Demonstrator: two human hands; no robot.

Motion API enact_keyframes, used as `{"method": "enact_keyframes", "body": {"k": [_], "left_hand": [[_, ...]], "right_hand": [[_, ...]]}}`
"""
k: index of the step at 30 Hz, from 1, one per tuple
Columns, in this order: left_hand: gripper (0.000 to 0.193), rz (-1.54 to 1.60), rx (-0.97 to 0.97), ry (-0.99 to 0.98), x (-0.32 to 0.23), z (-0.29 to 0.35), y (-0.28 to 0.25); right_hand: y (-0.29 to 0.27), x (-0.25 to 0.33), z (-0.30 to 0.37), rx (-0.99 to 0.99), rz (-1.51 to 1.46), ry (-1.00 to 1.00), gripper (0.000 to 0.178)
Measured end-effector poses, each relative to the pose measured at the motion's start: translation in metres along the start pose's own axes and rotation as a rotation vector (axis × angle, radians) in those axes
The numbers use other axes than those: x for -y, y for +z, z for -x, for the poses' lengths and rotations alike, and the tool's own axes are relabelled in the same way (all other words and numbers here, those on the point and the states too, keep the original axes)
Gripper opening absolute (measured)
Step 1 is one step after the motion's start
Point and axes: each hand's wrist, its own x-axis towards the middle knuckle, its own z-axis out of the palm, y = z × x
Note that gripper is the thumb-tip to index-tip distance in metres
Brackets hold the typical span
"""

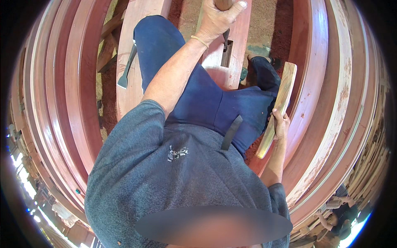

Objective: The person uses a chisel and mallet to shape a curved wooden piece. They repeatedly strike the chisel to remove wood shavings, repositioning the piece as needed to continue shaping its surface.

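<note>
Head view: your left hand (216,20), arm stretched out to the top of the frame, has its fingers closed around the wooden handle (223,3) of a chisel; thumb sticks out to the right. The chisel's dark shank (226,34) points down at a rectangular slot (226,58) cut in a reddish beam (240,31); can't tell how deep the tip sits. Your right hand (281,123), out to the right side, has its fingers wrapped around a flat wooden bar (285,87) near its middle, held at a slant, well apart from the chisel. A second tool, flat dark blade (127,70), lies on the pale timber (125,97) beside your left leg (159,45). Reddish planks (84,78) line both sides. Another person (344,215) shows at lower right, details too small to tell.
</note>
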Motion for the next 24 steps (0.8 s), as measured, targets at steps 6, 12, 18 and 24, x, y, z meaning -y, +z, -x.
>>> {"method": "enact_keyframes", "body": {"k": [6, 12, 18, 24], "left_hand": [[0.025, 0.101, -0.052, -0.041, 0.004, 0.005, -0.015], [0.022, 0.189, -0.053, -0.120, 0.011, 0.014, -0.018], [0.023, 0.162, -0.120, -0.073, 0.014, 0.025, -0.016], [0.022, 0.105, -0.043, 0.007, 0.015, 0.024, -0.020]], "right_hand": [[0.002, 0.021, -0.006, 0.017, 0.049, -0.008, 0.035], [0.007, 0.080, -0.006, 0.117, 0.168, -0.230, 0.038], [0.032, 0.167, 0.018, 0.149, 0.298, -0.322, 0.044], [0.068, 0.251, 0.057, 0.223, 0.396, -0.769, 0.061]]}}
